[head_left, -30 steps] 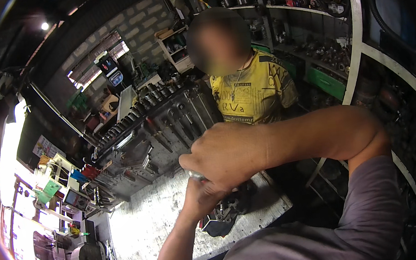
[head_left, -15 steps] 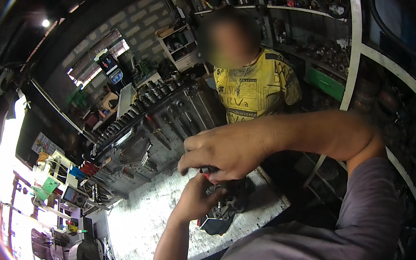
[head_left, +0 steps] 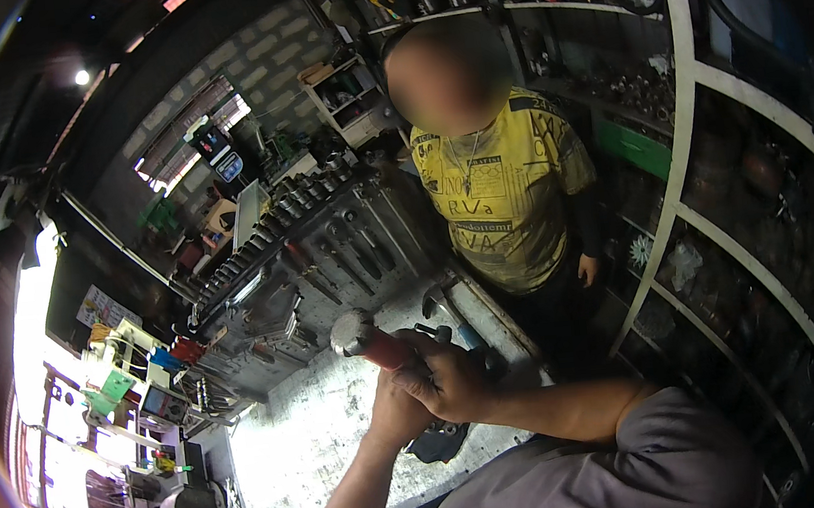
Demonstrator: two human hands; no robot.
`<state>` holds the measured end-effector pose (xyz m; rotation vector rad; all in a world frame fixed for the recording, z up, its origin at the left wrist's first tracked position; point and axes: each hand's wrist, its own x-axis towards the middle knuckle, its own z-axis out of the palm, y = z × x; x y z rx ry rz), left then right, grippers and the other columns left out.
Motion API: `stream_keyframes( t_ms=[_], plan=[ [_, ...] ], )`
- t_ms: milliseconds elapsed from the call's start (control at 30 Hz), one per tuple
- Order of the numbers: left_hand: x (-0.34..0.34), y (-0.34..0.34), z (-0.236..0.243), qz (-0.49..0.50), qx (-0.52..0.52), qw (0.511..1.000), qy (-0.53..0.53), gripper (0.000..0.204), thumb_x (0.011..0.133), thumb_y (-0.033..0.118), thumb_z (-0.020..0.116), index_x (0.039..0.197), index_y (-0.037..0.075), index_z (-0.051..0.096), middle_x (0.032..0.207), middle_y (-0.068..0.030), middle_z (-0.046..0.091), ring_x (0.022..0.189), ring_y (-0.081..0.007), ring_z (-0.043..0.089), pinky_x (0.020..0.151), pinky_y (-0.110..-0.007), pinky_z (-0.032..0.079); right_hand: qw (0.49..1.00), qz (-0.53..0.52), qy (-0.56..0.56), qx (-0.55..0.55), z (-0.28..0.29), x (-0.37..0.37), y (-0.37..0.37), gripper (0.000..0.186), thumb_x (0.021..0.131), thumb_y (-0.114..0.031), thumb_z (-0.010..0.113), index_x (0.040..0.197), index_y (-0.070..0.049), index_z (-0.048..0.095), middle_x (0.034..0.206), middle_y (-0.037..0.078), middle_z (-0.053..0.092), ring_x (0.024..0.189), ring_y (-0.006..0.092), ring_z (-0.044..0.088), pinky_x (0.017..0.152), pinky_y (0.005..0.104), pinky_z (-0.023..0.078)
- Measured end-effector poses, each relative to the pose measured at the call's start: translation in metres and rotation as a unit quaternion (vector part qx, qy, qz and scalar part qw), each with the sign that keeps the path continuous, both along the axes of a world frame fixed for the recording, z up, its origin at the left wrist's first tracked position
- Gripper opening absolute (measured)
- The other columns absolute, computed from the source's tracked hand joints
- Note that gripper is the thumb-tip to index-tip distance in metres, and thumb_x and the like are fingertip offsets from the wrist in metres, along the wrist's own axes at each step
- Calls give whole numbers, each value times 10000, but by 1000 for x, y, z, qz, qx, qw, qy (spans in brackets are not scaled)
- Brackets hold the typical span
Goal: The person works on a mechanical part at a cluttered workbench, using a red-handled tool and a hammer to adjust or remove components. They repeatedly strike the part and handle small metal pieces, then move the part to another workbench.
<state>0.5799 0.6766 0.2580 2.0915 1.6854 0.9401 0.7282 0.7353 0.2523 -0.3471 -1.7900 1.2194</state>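
Note:
My right hand (head_left: 453,377) and my left hand (head_left: 398,412) are closed together round a red tool (head_left: 387,352) with a round silver metal head (head_left: 350,334), which points up and leftward. Just beneath them a dark metal part (head_left: 437,444) lies on the pale worn bench top (head_left: 291,471), mostly hidden by my hands and arms. A hammer with a blue handle (head_left: 466,333) lies beyond my right hand, near the bench's far right.
Across the bench stands a person in a yellow shirt (head_left: 491,207), a hand (head_left: 587,269) hanging down. Behind the bench, a dark board (head_left: 331,281) holds wrenches and sockets. White-framed shelves (head_left: 678,218) line the right, a green drawer (head_left: 630,144) among them; cluttered equipment (head_left: 119,370) fills the left.
My right hand and forearm have come down beside my left hand, uncovering the red tool's metal head. The hammer and the other person's hand have come into view.

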Motion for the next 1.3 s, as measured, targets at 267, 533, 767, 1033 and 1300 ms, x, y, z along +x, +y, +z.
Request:
stream_keyframes(
  t_ms=[267,533,767,1033,1300],
  plan=[
    [18,-8,-23,84,24,996,-19,654,820,132,854,1414,13,609,1463,-265,578,1335,-466,590,1092,-513,522,977,9,176,-122,-27,-20,14,410,1137,-388,620,1314,-18,630,940,56,695,842,164,679,760,319,534],
    [22,-4,-13,83,93,985,115,635,780,145,883,1356,47,632,1555,-263,533,1431,-463,543,1211,-593,410,748,113,327,-567,-15,-2,48,594,1106,-701,460,1248,-140,597,696,-50,494,479,67,343,468,250,296],
    [15,-6,16,-45,37,929,365,404,892,263,762,1294,240,796,1603,-92,556,1530,-362,465,1265,-669,321,723,44,244,-644,-95,69,71,578,1074,-735,499,1142,-176,630,677,-64,486,459,55,349,439,246,281],
    [-1,19,30,-146,20,953,265,353,948,195,636,1250,76,776,1436,-137,635,1447,-365,546,1245,-637,372,635,-46,221,-739,-186,161,21,584,1074,-722,517,1130,-161,668,682,-52,514,465,81,409,459,283,345],
    [-145,144,-102,215,31,974,-69,282,952,241,822,1122,31,739,969,-212,776,933,-458,754,787,-519,595,606,-188,246,-733,-224,217,-50,595,1053,-779,498,1121,-193,573,671,-27,541,456,84,442,426,274,343]
  ],
)
